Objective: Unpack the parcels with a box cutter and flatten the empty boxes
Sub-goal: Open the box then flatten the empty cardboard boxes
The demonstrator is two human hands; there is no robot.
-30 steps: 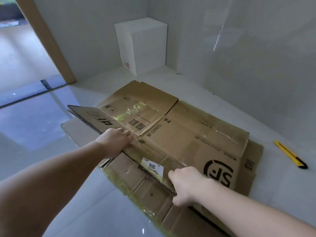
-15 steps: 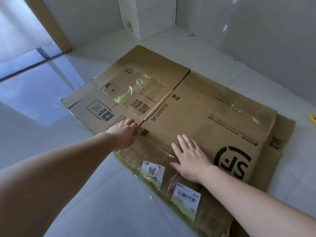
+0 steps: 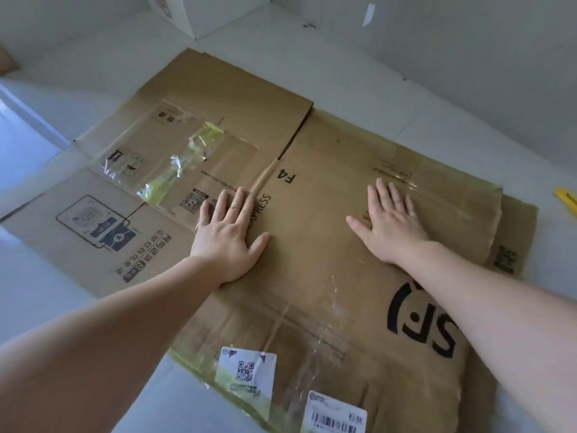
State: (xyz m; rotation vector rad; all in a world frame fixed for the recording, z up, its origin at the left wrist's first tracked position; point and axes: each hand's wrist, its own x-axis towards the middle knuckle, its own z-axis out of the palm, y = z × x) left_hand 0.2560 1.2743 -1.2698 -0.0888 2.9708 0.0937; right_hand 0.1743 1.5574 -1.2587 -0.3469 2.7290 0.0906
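Both hands have changed since half a second back: my left hand has let go of the flap edge it was curled on and now lies flat, and my right hand has slid farther out across the panel. Fingers straight and spread on each, palms down, holding nothing, just pressing on the flattened box. That brown cardboard lies flat on the pale floor, filling the middle of the view, with the left hand over the "EXPRESS" lettering near the centre crease and the right hand on the wide right panel, above the big black SF logo. Crinkled clear tape sits on the far-left flaps. Two white shipping labels are stuck along the near edge. A second sheet of cardboard pokes out from under the right side. At the far right edge, well apart from the hands, I can see the tip of the yellow box cutter on the floor. A white box stands in the far corner.
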